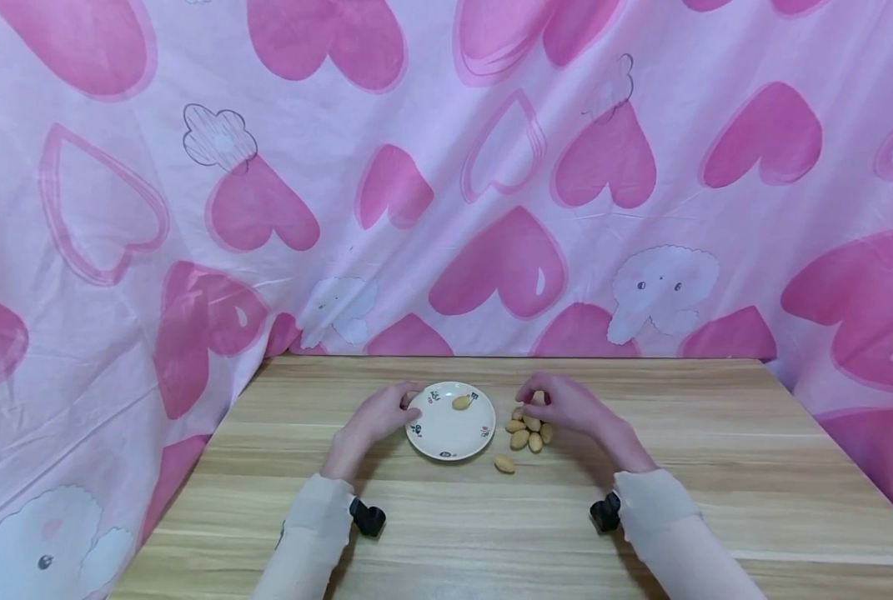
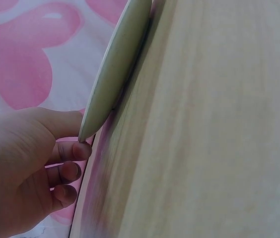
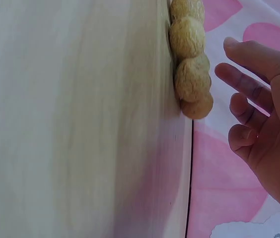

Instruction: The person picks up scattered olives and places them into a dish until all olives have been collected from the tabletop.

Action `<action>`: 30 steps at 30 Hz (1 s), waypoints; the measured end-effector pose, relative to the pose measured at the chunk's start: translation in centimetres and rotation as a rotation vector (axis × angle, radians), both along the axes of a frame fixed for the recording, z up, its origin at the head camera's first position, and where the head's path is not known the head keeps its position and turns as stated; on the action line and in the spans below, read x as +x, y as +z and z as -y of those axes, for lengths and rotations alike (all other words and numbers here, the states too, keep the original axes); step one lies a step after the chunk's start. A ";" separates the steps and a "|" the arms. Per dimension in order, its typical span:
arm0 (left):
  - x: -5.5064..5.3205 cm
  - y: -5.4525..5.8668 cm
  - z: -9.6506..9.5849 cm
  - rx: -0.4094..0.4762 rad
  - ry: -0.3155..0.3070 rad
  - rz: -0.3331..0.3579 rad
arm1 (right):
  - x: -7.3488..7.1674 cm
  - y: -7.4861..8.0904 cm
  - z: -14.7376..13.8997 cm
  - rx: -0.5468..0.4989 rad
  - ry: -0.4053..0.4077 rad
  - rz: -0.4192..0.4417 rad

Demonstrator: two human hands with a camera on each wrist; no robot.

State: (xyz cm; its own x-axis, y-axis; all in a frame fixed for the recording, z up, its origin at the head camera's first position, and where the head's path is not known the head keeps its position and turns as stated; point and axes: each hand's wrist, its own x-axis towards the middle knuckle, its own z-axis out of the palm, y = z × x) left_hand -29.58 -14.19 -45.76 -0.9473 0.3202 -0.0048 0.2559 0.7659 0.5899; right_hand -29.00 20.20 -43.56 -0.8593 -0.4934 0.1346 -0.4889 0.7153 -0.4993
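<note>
A small white plate (image 1: 449,433) with dark printed motifs on its rim lies on the table, and one tan almond-shaped nut (image 1: 461,402) sits near its far edge. My left hand (image 1: 388,412) pinches the plate's left rim, thumb on the upper side and a fingertip under the edge in the left wrist view. Right of the plate lies a cluster of several unshelled nuts (image 1: 519,439). Over its far side hovers my right hand (image 1: 562,404). In the right wrist view, the thumb and fingers (image 3: 249,84) are spread apart, bent loosely, with nothing between them, beside the row of nuts (image 3: 192,79).
A single nut (image 1: 504,464) lies apart, nearer the front of the wooden table (image 1: 446,533). A pink cloth (image 1: 446,167) with hearts hangs behind the table's back edge and along its left side. Black wrist cameras (image 1: 368,518) sit low beside both sleeves.
</note>
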 end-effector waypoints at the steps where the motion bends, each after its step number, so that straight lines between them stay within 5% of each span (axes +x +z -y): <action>1: 0.0 0.0 0.0 -0.001 0.001 -0.001 | 0.0 0.0 -0.2 0.001 -0.002 -0.005; 14: 0.1 -0.1 0.1 0.003 -0.006 -0.010 | 0.3 -0.5 -2.1 -0.025 0.012 -0.009; 24: 0.0 0.0 0.1 0.017 0.002 -0.003 | 0.3 -0.7 -3.8 -0.025 -0.014 0.066; 30: 0.1 0.0 0.1 0.015 -0.001 -0.004 | 0.0 -1.1 -4.5 -0.036 0.034 0.080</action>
